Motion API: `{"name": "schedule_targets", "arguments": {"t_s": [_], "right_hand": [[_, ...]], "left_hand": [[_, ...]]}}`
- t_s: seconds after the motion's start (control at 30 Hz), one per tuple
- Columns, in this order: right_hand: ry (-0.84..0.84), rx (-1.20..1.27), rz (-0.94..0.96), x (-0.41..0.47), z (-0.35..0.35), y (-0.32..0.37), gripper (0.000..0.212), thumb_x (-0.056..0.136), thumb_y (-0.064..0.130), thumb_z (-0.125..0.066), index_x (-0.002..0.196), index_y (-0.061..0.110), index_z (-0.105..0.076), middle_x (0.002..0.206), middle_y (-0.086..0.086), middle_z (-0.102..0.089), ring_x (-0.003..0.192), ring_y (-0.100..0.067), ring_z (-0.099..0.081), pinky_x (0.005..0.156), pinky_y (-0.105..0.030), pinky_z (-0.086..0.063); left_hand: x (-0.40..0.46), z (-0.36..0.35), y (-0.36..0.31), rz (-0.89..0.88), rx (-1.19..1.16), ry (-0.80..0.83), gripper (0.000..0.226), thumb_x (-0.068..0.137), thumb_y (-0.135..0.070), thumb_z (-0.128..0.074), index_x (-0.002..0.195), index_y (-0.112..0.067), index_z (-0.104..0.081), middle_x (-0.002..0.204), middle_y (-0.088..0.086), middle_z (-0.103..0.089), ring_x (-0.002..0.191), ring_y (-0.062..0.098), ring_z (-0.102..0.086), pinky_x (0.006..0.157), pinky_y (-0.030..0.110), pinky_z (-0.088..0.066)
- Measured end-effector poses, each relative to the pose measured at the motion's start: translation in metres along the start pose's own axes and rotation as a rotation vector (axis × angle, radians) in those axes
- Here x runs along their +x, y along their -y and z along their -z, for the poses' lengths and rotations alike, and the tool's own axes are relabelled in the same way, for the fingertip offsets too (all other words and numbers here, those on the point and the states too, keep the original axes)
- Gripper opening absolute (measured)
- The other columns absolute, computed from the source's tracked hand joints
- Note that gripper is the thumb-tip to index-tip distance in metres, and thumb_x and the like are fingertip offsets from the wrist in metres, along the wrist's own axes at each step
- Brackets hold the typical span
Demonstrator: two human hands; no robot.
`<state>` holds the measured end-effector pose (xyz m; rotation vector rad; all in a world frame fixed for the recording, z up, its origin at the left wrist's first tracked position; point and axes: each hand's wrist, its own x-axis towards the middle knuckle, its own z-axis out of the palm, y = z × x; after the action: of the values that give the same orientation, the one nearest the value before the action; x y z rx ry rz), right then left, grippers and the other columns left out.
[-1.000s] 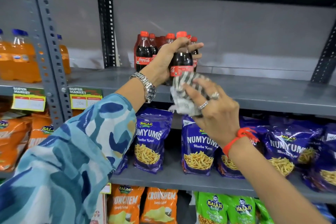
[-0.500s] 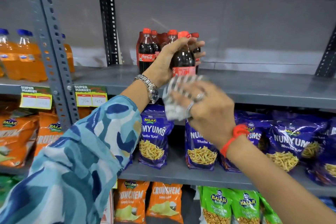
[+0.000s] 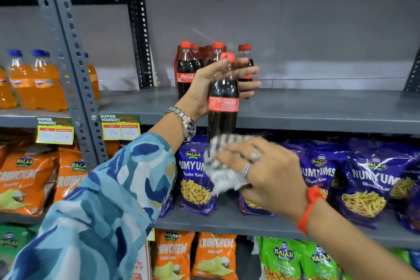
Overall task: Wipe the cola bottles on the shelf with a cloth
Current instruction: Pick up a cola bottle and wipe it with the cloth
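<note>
My left hand grips a dark cola bottle with a red cap and red label by its upper body, holding it upright in front of the grey shelf. My right hand presses a grey-and-white striped cloth against the bottle's lower end; the cloth and hand are motion-blurred. Several more cola bottles stand in a cluster on the shelf behind the held one.
Orange soda bottles stand on the shelf to the left, past a perforated grey upright. Purple snack bags fill the shelf below; orange bags and green bags lie lower down. Price tags hang on the shelf edge.
The held bottle has come forward off the shelf and now hangs lower in front of its edge. My right hand with the cloth has slid down to the bottle's base.
</note>
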<state>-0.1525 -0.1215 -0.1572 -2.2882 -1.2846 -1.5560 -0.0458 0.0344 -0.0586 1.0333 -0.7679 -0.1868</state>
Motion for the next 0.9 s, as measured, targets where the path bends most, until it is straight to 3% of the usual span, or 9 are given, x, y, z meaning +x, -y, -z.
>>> {"name": "schedule_targets", "arguments": {"t_s": [0.07, 0.13, 0.23, 0.3, 0.47, 0.6, 0.67, 0.77, 0.9], "right_hand": [[0.001, 0.075, 0.001, 0.0, 0.005, 0.0, 0.047, 0.058, 0.017, -0.076, 0.105, 0.022, -0.072, 0.105, 0.004, -0.072, 0.086, -0.023, -0.067, 0.062, -0.033, -0.056], [-0.16, 0.107, -0.074, 0.016, 0.011, -0.007, 0.038, 0.069, 0.018, -0.073, 0.107, 0.021, -0.071, 0.109, 0.003, -0.071, 0.092, -0.022, -0.065, 0.075, -0.032, -0.054], [-0.266, -0.038, -0.206, 0.045, 0.014, -0.02, 0.037, 0.076, 0.017, -0.067, 0.113, 0.02, -0.068, 0.117, 0.002, -0.068, 0.101, -0.024, -0.06, 0.077, -0.027, -0.047], [-0.179, -0.09, -0.222, 0.043, 0.007, -0.019, 0.041, 0.072, 0.014, -0.069, 0.112, 0.021, -0.069, 0.116, 0.001, -0.068, 0.1, -0.026, -0.061, 0.071, -0.03, -0.049], [0.24, -0.092, 0.063, -0.005, -0.004, 0.009, 0.054, 0.046, 0.017, -0.081, 0.098, 0.029, -0.073, 0.096, 0.008, -0.072, 0.081, -0.019, -0.066, 0.066, -0.023, -0.05], [-0.046, -0.029, -0.105, 0.021, 0.002, -0.006, 0.049, 0.061, 0.012, -0.078, 0.108, 0.023, -0.07, 0.105, 0.002, -0.072, 0.09, -0.024, -0.064, 0.071, -0.028, -0.049], [-0.094, -0.122, -0.171, 0.042, 0.001, -0.011, 0.049, 0.065, 0.01, -0.075, 0.112, 0.023, -0.068, 0.111, 0.001, -0.07, 0.096, -0.025, -0.062, 0.075, -0.03, -0.047], [0.012, -0.209, -0.111, 0.037, -0.013, -0.005, 0.044, 0.066, 0.005, -0.066, 0.107, 0.021, -0.07, 0.104, -0.001, -0.071, 0.091, -0.027, -0.063, 0.076, -0.032, -0.051], [0.373, -0.199, 0.005, 0.001, -0.022, 0.002, 0.04, 0.057, 0.019, -0.075, 0.095, 0.03, -0.071, 0.089, 0.01, -0.07, 0.08, -0.018, -0.061, 0.063, -0.026, -0.049]], "left_hand": [[-0.002, 0.005, 0.003, 0.013, -0.006, -0.019, 0.033, 0.08, -0.033, -0.048, 0.089, -0.012, -0.073, 0.098, 0.01, -0.074, 0.09, 0.033, -0.07, 0.082, 0.042, -0.055], [-0.002, 0.008, 0.007, 0.024, -0.002, -0.036, 0.033, 0.081, -0.032, -0.048, 0.088, -0.012, -0.073, 0.1, 0.01, -0.073, 0.091, 0.033, -0.069, 0.082, 0.043, -0.055], [-0.003, 0.003, 0.009, 0.053, 0.026, -0.053, 0.028, 0.089, -0.024, -0.046, 0.096, -0.008, -0.068, 0.102, 0.011, -0.073, 0.093, 0.029, -0.069, 0.079, 0.039, -0.057], [-0.002, 0.001, 0.01, 0.053, 0.068, -0.094, 0.026, 0.091, -0.022, -0.046, 0.099, -0.008, -0.065, 0.102, 0.01, -0.073, 0.091, 0.028, -0.07, 0.077, 0.037, -0.057], [0.0, 0.01, 0.001, 0.02, 0.22, -0.264, 0.016, 0.088, -0.019, -0.054, 0.099, -0.012, -0.062, 0.095, 0.003, -0.075, 0.088, 0.026, -0.071, 0.078, 0.036, -0.056], [-0.001, 0.014, -0.001, 0.042, 0.235, -0.269, 0.018, 0.083, -0.018, -0.06, 0.099, -0.011, -0.063, 0.094, 0.002, -0.075, 0.087, 0.024, -0.071, 0.073, 0.034, -0.057], [-0.003, 0.01, 0.001, 0.047, 0.215, -0.243, 0.021, 0.08, -0.016, -0.064, 0.1, -0.008, -0.063, 0.097, 0.005, -0.074, 0.088, 0.023, -0.071, 0.074, 0.036, -0.058], [-0.001, 0.007, 0.004, 0.007, 0.265, -0.288, 0.017, 0.073, -0.016, -0.071, 0.09, -0.013, -0.069, 0.096, 0.005, -0.075, 0.092, 0.023, -0.07, 0.086, 0.038, -0.056], [0.011, 0.011, -0.004, -0.045, 0.28, -0.362, 0.012, 0.069, -0.013, -0.075, 0.08, -0.017, -0.074, 0.093, 0.007, -0.073, 0.088, 0.025, -0.068, 0.085, 0.039, -0.055]]}}
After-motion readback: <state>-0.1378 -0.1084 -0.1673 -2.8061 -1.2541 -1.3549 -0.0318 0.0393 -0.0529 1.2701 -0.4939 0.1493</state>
